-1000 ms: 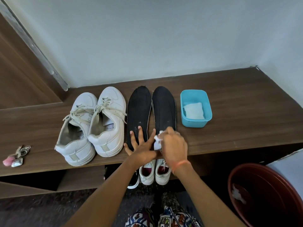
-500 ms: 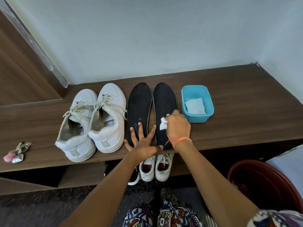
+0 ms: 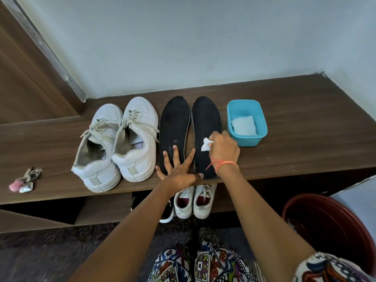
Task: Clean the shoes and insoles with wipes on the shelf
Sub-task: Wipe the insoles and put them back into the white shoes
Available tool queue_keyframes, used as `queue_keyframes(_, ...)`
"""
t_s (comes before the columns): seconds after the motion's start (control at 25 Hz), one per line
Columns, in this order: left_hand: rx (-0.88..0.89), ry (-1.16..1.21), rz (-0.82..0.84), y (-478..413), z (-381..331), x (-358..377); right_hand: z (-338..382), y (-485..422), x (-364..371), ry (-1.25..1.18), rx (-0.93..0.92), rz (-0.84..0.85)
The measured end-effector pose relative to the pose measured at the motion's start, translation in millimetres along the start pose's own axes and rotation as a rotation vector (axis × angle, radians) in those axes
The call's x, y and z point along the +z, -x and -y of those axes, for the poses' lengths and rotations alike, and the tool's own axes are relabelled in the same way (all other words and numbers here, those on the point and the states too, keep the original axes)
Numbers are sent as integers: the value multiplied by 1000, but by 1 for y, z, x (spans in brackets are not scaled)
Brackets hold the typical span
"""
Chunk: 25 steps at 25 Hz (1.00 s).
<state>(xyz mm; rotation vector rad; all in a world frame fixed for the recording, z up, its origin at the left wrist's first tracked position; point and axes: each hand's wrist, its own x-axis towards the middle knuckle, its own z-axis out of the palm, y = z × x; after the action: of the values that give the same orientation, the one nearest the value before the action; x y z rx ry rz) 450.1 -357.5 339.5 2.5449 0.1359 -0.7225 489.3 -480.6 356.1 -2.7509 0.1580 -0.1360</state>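
Observation:
Two white sneakers, the left shoe (image 3: 97,151) and the right shoe (image 3: 137,139), stand side by side on the brown wooden shelf (image 3: 305,139). To their right lie two black insoles, the left insole (image 3: 174,123) and the right insole (image 3: 205,117). My left hand (image 3: 179,167) lies flat with fingers spread, pressing the heel ends of both insoles. My right hand (image 3: 222,149) is closed on a crumpled white wipe (image 3: 206,145) and presses it against the middle of the right insole.
A blue tub (image 3: 247,107) with folded white wipes sits right of the insoles. Small pink and silver objects (image 3: 23,181) lie at the shelf's left end. Another white pair (image 3: 194,201) stands under the shelf. A dark red bucket (image 3: 333,222) is at lower right.
My right hand has slid the wipe along the right insole from the heel end toward its middle. My left hand has stayed pressed on the heel ends.

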Motion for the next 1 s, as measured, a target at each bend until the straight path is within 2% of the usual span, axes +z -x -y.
queue_keyframes(0.36,-42,-32,-20,-3,-3,3,2,74,6,-36,-173,-16)
queue_keyframes(0.48,-34,-33,-12,-2,-2,1,3,49,4,-64,-132,108)
queue_keyframes(0.72,-7,-21,12,2,-2,-2,22,-11,5,-35,-60,86)
queue_keyframes(1.0,-39,-50,4,-2,-2,1,17,47,6,9,-95,125)
